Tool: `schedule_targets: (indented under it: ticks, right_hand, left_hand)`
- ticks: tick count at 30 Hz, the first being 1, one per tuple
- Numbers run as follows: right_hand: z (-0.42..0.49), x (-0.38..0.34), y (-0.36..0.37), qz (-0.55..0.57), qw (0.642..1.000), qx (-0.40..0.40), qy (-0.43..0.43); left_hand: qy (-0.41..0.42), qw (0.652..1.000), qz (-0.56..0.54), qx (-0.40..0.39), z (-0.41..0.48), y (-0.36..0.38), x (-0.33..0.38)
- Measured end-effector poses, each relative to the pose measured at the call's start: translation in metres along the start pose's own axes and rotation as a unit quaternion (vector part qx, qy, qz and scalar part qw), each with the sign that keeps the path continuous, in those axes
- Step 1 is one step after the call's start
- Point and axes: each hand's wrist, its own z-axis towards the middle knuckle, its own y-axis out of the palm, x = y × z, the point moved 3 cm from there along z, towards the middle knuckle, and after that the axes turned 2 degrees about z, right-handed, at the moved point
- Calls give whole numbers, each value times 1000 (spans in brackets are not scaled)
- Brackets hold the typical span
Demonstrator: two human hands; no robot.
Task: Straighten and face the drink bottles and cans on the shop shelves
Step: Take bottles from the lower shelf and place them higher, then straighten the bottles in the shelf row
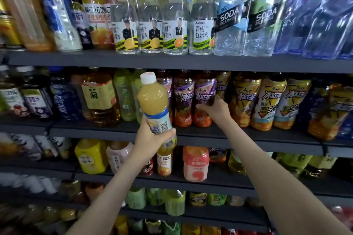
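Left hand [152, 137] grips the lower half of a juice bottle [152, 99], held clear in front of the second shelf [267, 136], white cap up, tilted slightly left. Right hand [215, 109] wraps a purple tea bottle [205, 87] standing on that shelf, between a matching bottle [183, 97] and yellow tea bottles [245, 99].
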Motion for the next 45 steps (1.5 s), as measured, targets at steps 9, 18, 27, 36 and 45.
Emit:
schedule_targets:
  ticks: [9, 18, 27, 36, 45]
  right_hand:
    - [-140, -44, 35, 160, 966, -183, -87]
    - [-194, -83, 120, 187, 911, -357, -83]
    - [-236, -192, 264, 259, 854, -445, -72]
    - [-272, -303, 448, 266, 828, -490, -59]
    - [-237, -384, 569, 283, 841, -456, -65]
  left_hand:
    - [-64, 996, 48, -44, -64, -5, -12]
    - [-176, 983, -3, -55, -125, -89, -14]
    - [-202, 977, 5, 65, -152, -278, -28]
    - [-194, 974, 27, 116, -137, -481, -56]
    - [-194, 979, 7, 62, -63, -616, -89]
